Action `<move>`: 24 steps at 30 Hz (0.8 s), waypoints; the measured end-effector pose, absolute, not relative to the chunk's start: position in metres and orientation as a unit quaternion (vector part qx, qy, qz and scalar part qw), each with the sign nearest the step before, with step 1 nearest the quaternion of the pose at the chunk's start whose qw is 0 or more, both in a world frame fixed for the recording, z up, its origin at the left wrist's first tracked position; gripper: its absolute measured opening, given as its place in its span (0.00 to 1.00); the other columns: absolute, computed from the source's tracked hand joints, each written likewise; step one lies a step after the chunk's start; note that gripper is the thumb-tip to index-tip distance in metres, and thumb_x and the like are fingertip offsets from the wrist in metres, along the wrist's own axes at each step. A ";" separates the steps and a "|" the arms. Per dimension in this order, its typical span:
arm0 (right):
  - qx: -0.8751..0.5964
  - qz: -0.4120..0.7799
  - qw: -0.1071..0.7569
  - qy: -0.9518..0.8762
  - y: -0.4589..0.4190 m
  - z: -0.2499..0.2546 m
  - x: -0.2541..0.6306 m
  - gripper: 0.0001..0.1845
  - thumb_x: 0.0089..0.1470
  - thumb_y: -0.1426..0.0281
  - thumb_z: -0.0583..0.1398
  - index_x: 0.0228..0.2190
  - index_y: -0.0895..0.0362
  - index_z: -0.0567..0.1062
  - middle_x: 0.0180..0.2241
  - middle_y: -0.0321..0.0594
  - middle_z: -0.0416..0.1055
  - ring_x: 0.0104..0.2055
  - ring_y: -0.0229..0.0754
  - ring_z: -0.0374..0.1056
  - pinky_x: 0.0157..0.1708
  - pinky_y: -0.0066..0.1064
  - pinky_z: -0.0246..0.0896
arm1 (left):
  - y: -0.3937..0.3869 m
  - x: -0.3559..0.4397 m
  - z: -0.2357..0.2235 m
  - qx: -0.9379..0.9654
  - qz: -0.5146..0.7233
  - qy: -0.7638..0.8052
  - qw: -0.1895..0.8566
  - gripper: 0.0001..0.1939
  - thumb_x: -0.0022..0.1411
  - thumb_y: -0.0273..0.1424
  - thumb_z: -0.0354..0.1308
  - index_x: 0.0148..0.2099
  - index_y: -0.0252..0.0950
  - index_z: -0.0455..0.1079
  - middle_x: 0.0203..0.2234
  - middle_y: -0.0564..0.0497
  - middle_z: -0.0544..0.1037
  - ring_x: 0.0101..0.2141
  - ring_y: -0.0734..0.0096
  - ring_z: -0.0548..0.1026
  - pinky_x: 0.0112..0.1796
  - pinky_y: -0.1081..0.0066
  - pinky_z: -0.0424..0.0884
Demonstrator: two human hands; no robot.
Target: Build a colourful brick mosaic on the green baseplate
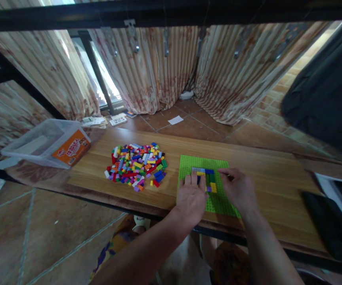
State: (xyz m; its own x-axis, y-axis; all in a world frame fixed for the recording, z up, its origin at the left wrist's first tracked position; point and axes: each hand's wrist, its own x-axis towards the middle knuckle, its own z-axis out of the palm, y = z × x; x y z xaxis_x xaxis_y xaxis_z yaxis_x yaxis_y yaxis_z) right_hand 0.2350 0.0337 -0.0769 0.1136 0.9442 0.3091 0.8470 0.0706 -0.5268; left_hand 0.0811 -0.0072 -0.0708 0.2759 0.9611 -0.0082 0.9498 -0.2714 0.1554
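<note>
The plate (220,206) lies on the tabletop (277,194), right of the middle and close to the near edge: bright green, flat, roughly square, covered in small round studs. On it stands the build (213,187), a low block of plastic bricks in several colours. Its far side shows a pale blue brick (198,170) at the left and a dark blue one (209,171) next to it on the right. Yellow shows just on the near side of the pale blue. Down the right side runs dark green, then yellow at the near right corner, with a bit of purple to the left of that. The left side of the build is covered by the left hand (192,194).

This hand lies over the build with thumb and fingers parted, and bricks show between them; whether it grips them I cannot tell. The right hand (237,189) is over the plate's right edge, just beside the build, thumb and fingertips drawn together; I cannot tell whether anything is pinched there. The two hands are apart.

To the left, well apart from the plate, a loose pile (138,164) of mixed bricks spreads over the wood. At the far left sits a clear tub (44,159) with an orange label (72,147).
</note>
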 end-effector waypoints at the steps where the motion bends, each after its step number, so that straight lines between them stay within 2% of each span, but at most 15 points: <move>1: -0.673 0.078 0.314 -0.665 0.033 -0.078 0.235 0.18 0.53 0.65 0.53 0.33 0.57 0.82 0.33 0.43 0.78 0.29 0.43 0.70 0.33 0.34 0.63 | -0.007 0.082 -0.071 0.796 0.041 0.601 0.067 0.29 0.66 0.40 0.56 0.65 0.35 0.59 0.62 0.36 0.63 0.54 0.52 0.67 0.49 0.56 0.70; 8: -0.642 0.093 0.319 -0.691 0.033 -0.082 0.230 0.19 0.53 0.63 0.53 0.33 0.57 0.82 0.32 0.45 0.78 0.28 0.43 0.70 0.32 0.34 0.63 | -0.006 0.085 -0.075 0.791 0.054 0.604 0.077 0.29 0.66 0.42 0.54 0.65 0.34 0.61 0.64 0.35 0.60 0.54 0.51 0.67 0.49 0.54 0.70; 17: -0.617 0.092 0.350 -0.699 0.031 -0.083 0.216 0.19 0.54 0.60 0.53 0.33 0.56 0.80 0.35 0.46 0.77 0.31 0.46 0.72 0.34 0.36 0.65 | -0.009 0.073 -0.072 0.794 0.109 0.586 0.120 0.24 0.68 0.37 0.48 0.63 0.32 0.61 0.61 0.36 0.63 0.53 0.51 0.68 0.50 0.54 0.70; 24: -0.601 0.108 0.356 -0.707 0.031 -0.080 0.199 0.17 0.55 0.60 0.54 0.33 0.56 0.79 0.35 0.46 0.77 0.32 0.45 0.72 0.35 0.36 0.66 | -0.008 0.052 -0.060 0.780 0.186 0.576 0.160 0.18 0.64 0.34 0.52 0.51 0.28 0.68 0.51 0.38 0.72 0.46 0.55 0.74 0.46 0.60 0.74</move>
State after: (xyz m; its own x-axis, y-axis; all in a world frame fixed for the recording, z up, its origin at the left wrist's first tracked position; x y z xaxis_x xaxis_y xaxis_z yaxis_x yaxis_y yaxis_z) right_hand 0.1989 0.0308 -0.0804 -0.0240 0.9270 0.3743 0.7740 0.2542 -0.5800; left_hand 0.0523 -0.0083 -0.0603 0.2671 0.9578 0.1066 0.8388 -0.2855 0.4635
